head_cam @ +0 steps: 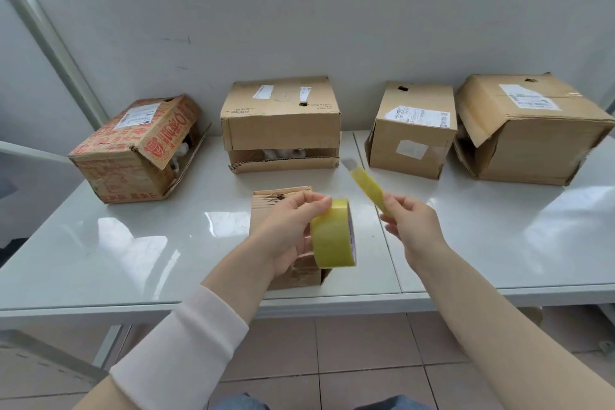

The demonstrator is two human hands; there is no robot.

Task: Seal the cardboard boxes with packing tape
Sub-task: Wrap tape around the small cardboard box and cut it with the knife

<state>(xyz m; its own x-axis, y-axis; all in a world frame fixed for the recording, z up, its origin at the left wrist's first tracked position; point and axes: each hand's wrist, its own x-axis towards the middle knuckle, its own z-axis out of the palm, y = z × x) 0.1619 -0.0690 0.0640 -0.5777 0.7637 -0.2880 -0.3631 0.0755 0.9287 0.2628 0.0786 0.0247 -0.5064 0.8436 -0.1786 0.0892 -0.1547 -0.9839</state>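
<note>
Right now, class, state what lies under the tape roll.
A small cardboard box on the table. Its far end and near corner show; the left hand and tape roll cover its middle.

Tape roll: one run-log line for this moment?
left hand grips tape roll | right hand holds yellow cutter | small box beneath tape roll

Worktop (133,260): white, smooth, highly glossy; window light mirrors in it.
Tape roll (332,236): yellowish translucent plastic film, shiny.
Tape strip (366,183): the same thin, glossy film.
Printed box (133,150): matt brown cardboard with red-orange ink, creased.
Middle box (279,120): plain matt cardboard, corrugated edge showing at the lower flap.
Far-right box (532,133): matt cardboard, dented and wrinkled.
Shipping label (529,97): white printed paper, matt.
Small front box (276,206): rough, torn cardboard.
Sleeve (179,343): white cloth, soft, matt.
Wall (299,36): white paint, matt, scuffed.
Floor (366,353): pale smooth tiles.
</note>
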